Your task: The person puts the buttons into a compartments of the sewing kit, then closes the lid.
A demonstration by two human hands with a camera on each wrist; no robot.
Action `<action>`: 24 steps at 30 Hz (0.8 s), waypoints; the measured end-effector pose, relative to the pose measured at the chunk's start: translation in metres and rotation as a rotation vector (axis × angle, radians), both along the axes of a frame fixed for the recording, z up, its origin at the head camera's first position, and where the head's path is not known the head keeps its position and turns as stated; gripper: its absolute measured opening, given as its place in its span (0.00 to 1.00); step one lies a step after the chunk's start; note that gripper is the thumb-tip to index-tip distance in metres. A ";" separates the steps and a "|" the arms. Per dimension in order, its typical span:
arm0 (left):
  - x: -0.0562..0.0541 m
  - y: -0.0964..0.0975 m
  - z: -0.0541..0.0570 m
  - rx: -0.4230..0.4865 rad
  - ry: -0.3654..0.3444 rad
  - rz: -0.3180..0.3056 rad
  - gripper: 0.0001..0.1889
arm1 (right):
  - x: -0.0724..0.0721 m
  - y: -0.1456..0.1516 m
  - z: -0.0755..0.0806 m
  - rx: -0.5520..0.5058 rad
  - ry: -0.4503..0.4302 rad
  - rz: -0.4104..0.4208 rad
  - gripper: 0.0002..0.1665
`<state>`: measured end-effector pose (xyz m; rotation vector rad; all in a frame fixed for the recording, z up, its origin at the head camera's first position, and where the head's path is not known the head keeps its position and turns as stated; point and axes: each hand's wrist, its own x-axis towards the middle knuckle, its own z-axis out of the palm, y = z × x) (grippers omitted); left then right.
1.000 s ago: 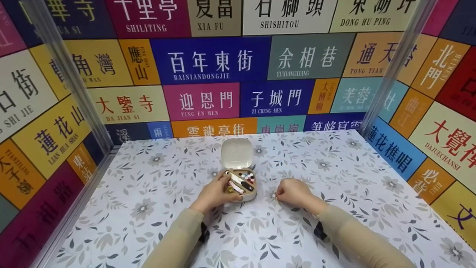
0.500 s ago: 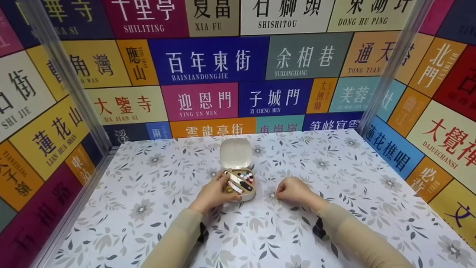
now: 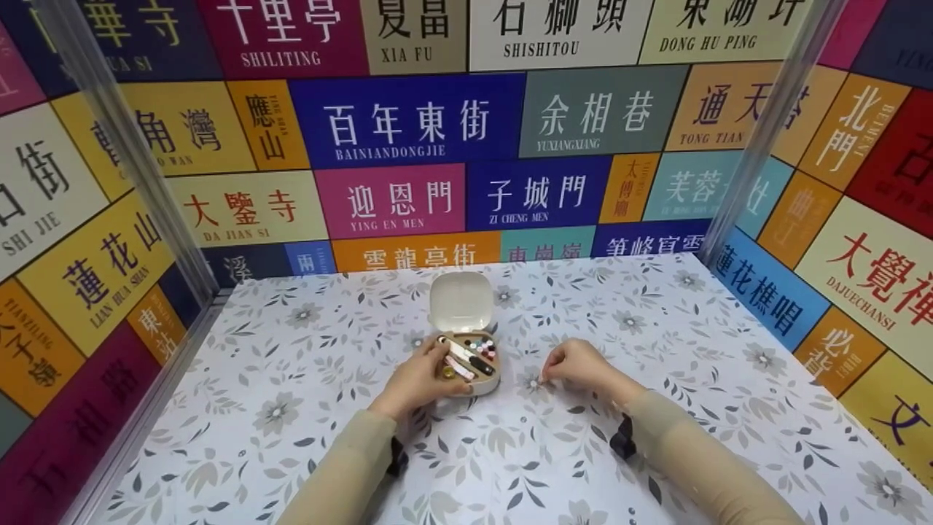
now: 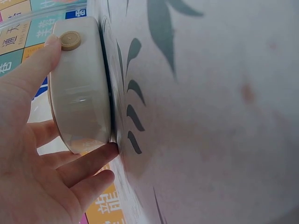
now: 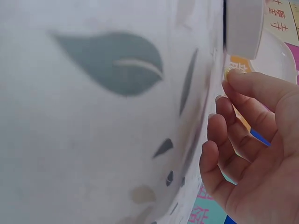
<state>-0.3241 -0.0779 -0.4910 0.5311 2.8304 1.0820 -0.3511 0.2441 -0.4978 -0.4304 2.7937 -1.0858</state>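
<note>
A small white box [image 3: 485, 385] stands on the table, its lid [image 3: 461, 300] raised at the back. Inside lie slim white, pink and black tools [image 3: 461, 355] and several small coloured round pieces [image 3: 487, 347]. My left hand [image 3: 415, 379] grips the box's left side. In the left wrist view, the thumb is at the tan round button [image 4: 70, 40] on the box wall [image 4: 81, 88], with fingers around the far end. To the right of the box, my right hand [image 3: 581, 368] pinches a tiny yellowish thing [image 5: 228, 73] between thumb and forefinger, mostly hidden by the fingertips.
A white cloth with grey leaves and flowers covers the table [image 3: 291, 452]. Colourful sign-printed walls [image 3: 408, 124] close off the back and both sides, with clear posts at the corners. Dark bands sit at both wrists.
My right hand has risen slightly and its fingers have loosened a little, thumb and forefinger staying together. The left hand and the box stay in place.
</note>
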 end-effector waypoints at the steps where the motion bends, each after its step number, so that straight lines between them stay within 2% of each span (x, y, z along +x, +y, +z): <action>1: 0.000 0.000 0.000 0.002 -0.002 0.001 0.52 | -0.001 0.001 0.001 -0.004 0.002 -0.003 0.03; 6: 0.001 0.000 0.001 0.012 -0.005 0.000 0.52 | -0.005 0.004 0.007 0.002 0.046 0.007 0.03; 16: 0.001 0.000 0.001 0.023 -0.033 0.019 0.52 | -0.013 0.003 0.017 -0.043 0.027 0.002 0.05; 24: 0.000 0.000 0.001 0.022 -0.027 0.005 0.52 | -0.014 0.000 0.021 -0.040 0.018 -0.022 0.04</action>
